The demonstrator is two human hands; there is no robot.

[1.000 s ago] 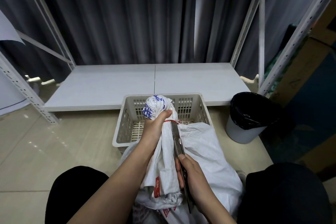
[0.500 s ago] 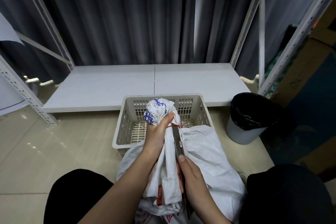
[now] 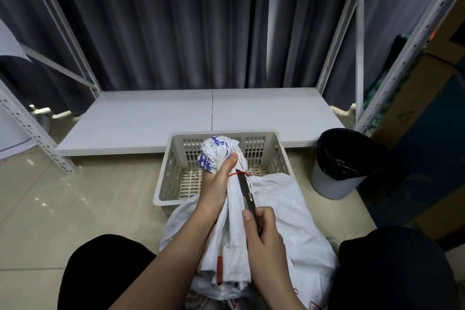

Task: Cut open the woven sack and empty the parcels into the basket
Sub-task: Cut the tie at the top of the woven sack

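1. Since a second ago the knife (image 3: 245, 190) tip has crept forward from the right hand (image 3: 264, 241) gripping it, reaching the red tie (image 3: 240, 173)
2. The left hand (image 3: 217, 185) still clenches the white woven sack (image 3: 284, 224) neck; its bunched, blue-printed top sticks out beyond that fist, over the basket (image 3: 281, 144)

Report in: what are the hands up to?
Left hand grips sack neck. Right hand holds knife, tip at red tie. Basket waiting, nothing blocking.

head cam | worn on head | faces forward-down | close over hands | single view
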